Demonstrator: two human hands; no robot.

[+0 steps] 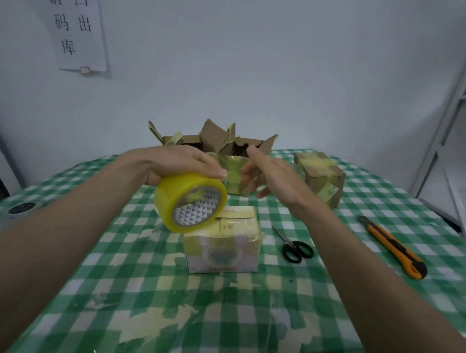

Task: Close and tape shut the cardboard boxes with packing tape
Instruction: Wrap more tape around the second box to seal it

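Left hand (184,163) grips the roll of yellow packing tape (190,202) from above, fingers (213,167) curled over the rim, the roll tilted so its patterned core faces the camera. The roll hangs just above the near-left top corner of the small taped box (223,246), which sits on the bench (139,293) at centre; whether the roll touches that box cannot be told. Right hand (267,172) is raised beside the roll, fingers spread wide and holding nothing, palm turned leftward, in front of a second tape-wrapped box (233,173) that lies between the two hands. Boxes counted: two wrapped ones at centre, one taped brown box (319,175) at the right rear, and a cluster of open boxes (217,140) with flaps standing at the back edge; their number cannot be told. Tape rolls: one. Cutting tools: one pair of black-handled scissors (294,248) just right of the near box, one orange utility knife (395,247) farther right, well apart from both hands. Green-and-white checked cloth covers the bench. One paper notice (75,25) with printed characters hangs on the wall, upper left.
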